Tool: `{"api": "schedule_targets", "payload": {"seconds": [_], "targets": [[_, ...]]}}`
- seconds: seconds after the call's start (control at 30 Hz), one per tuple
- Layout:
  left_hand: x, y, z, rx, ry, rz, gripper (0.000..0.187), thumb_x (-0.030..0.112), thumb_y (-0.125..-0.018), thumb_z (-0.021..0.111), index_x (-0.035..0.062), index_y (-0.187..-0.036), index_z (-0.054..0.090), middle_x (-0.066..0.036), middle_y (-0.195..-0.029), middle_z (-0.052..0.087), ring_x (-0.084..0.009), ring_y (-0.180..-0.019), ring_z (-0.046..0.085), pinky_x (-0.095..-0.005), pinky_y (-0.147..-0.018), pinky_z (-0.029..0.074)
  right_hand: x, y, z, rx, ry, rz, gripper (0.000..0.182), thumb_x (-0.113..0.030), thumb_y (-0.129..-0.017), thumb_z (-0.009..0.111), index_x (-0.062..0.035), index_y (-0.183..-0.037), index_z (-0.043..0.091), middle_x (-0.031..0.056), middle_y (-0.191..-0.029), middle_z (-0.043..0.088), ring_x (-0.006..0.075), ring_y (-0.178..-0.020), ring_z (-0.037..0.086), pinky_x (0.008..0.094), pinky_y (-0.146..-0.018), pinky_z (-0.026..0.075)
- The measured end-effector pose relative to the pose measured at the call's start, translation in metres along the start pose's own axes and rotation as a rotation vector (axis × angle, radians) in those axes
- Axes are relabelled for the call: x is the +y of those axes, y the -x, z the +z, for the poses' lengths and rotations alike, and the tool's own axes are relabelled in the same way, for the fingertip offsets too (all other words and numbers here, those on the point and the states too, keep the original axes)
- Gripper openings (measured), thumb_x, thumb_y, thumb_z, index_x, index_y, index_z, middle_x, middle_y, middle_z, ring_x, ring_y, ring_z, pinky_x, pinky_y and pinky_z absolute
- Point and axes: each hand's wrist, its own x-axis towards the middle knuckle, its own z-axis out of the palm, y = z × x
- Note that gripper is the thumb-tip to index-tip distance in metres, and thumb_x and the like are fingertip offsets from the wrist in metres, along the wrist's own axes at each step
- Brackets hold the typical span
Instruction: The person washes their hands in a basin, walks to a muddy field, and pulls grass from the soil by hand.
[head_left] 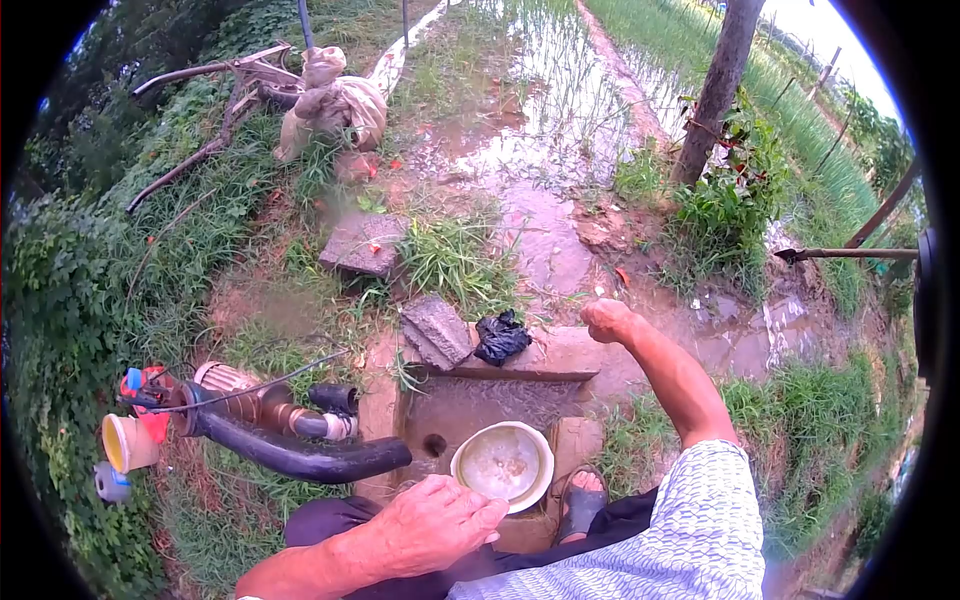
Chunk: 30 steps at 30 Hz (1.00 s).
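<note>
My right hand (608, 321) is stretched forward over the muddy ground just beyond the basin's concrete edge. Its fingers are curled into a closed fist, and what they hold, if anything, is hidden. Low in front of me, my left hand (455, 517) has its fingers pressed together, overlapping the near-left rim of a pale round bowl (505, 464). I cannot tell what its closed fingers hold. Wet and stained inside, the bowl sits in a concrete basin (425, 400) with water flowing through it. A crumpled black plastic bag (501, 338) lies on the far edge beside a concrete block (436, 331).
To the left, a pump (235, 385) connects to a thick black pipe (300, 450) ending over the basin. A yellow bucket (128, 443) stands beside it. Ahead are a flooded field (560, 100), a tied sack (335, 110) and a wooden post (715, 95). A long-handled tool (850, 254) juts in at right.
</note>
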Motion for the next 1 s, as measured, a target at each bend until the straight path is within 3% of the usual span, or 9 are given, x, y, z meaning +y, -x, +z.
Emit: {"api": "schedule_targets", "payload": {"seconds": [1.0], "targets": [[-0.007,-0.001,0.005,0.023,0.027,-0.002,0.048,0.025,-0.078,0.075,0.0025,-0.116,0.058,-0.005,-0.092,0.062,-0.0211,-0.084,0.061,-0.0343,-0.076,0.048,-0.006,-0.001,-0.002,-0.08,-0.021,0.015,0.01,-0.012,-0.073,0.055,-0.0064,-0.075,0.063,0.0174,-0.071,0.066,0.0357,-0.071,0.067,0.0452,-0.064,0.053]]}}
